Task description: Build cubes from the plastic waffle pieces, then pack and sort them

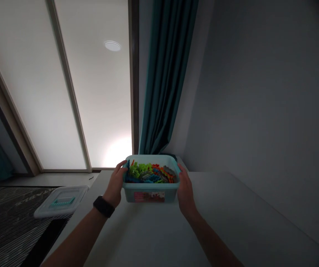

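Observation:
A light teal plastic storage bin stands at the far part of the white table, with a pink and brown label on its front. Inside it lie many small plastic building pieces in green, red, orange, blue and grey. My left hand grips the bin's left end, its fingers at the rim; a dark watch is on that wrist. Around the right end closes my right hand, with some of its fingers hidden by the bin and the hand itself.
The white table reaches toward me and meets a grey wall on the right. Lower at the left, a clear lid with a teal handle lies by a dark patterned surface. Behind the bin hang a teal curtain and frosted panels.

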A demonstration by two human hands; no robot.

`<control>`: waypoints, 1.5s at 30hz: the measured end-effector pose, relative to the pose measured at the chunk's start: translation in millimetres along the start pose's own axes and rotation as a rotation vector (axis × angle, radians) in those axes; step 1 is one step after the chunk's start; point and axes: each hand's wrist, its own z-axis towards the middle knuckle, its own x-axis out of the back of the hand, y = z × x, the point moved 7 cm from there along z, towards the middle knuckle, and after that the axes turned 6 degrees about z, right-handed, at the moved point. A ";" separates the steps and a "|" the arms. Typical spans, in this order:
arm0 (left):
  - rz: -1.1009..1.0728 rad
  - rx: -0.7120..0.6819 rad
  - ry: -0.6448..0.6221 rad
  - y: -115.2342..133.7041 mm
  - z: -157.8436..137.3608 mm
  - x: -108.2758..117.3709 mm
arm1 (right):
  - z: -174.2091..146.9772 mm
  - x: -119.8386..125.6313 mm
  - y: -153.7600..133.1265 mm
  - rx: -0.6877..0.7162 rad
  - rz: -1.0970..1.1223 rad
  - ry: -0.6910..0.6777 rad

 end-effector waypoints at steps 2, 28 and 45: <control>0.011 0.021 0.018 -3.6 1.6 0.8 | -1.1 -1.1 9.0 -0.068 -0.048 0.007; 0.196 -0.175 0.034 -26.9 19.8 12.0 | 9.0 -5.3 29.8 0.057 -0.178 -0.080; 0.320 -0.466 0.088 -29.6 13.0 21.2 | 0.5 -4.6 21.6 0.263 -0.256 -0.121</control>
